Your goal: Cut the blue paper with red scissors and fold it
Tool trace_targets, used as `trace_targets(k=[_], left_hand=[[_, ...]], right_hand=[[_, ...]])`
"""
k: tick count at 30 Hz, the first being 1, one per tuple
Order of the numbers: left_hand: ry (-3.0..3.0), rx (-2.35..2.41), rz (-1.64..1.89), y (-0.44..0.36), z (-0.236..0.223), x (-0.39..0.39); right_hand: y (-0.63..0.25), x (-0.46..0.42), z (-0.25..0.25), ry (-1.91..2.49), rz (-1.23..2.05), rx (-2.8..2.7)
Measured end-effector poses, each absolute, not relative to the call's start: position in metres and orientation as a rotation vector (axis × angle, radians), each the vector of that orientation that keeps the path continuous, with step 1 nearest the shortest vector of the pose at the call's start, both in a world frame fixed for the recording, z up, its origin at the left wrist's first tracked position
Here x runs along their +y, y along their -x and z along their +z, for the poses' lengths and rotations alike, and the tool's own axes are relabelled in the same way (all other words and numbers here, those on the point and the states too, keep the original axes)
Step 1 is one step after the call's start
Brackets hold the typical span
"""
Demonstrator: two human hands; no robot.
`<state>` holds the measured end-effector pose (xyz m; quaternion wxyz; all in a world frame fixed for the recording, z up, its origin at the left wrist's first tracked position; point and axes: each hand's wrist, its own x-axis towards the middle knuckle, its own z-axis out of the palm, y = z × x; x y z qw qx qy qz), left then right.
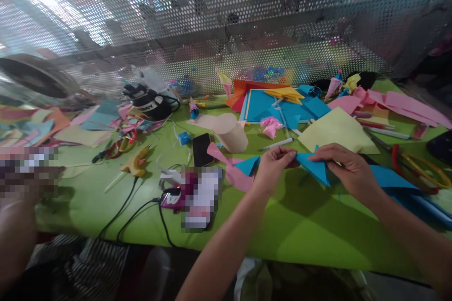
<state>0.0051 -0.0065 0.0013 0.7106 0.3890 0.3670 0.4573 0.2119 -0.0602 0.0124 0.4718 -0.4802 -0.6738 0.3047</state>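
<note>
Above the green tabletop I hold a folded piece of blue paper (314, 167) between both hands. My left hand (277, 162) pinches its left corner with thumb and fingers. My right hand (344, 164) grips its upper right edge, the fingertips closed on the paper. Just left of my left hand lie a small blue paper triangle (248, 165) and a pink paper strip (235, 175). A pale yellow sheet (339, 131) rests beyond my right hand. Near my right forearm is a larger blue sheet (393, 178).
A glue gun (136, 164) with a cable, a dark phone (201, 149), a power strip (173, 199) and a cream paper roll (231, 134) stand to the left. Scissors (425, 169) lie at right. Another person's arm (16, 225) reaches in at far left. Perforated metal mesh (219, 19) rises behind.
</note>
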Motion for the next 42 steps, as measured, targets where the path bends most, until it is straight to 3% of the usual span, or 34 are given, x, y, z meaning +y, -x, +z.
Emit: trace_targets(k=[9,15,19,22,28,42], left_hand=[[-0.939,0.873,1.17,-0.011,-0.007,-0.007],[-1.564,0.972,1.074,-0.002,0.003,-0.009],[-1.907,0.94,0.8,0.0,0.01,-0.016],[-1.703,0.931,0.646,-0.004,0.003,-0.018],[-1.078,0.862,0.737,-0.008,-0.008,-0.016],[-1.208,0.779,0.699,-0.006,0.0,-0.021]], right_hand=[[-0.208,-0.057,0.013,1.278,1.285,-1.209],[-0.21,-0.055,0.011,1.403,0.979,-1.434],[-0.208,-0.061,0.013,1.445,0.813,-1.696],[-0.207,-0.064,0.016,1.42,0.841,-1.677],[-0.208,-0.062,0.018,1.232,0.996,-1.489],[-0.206,-0.06,0.013,1.216,0.979,-1.295]])
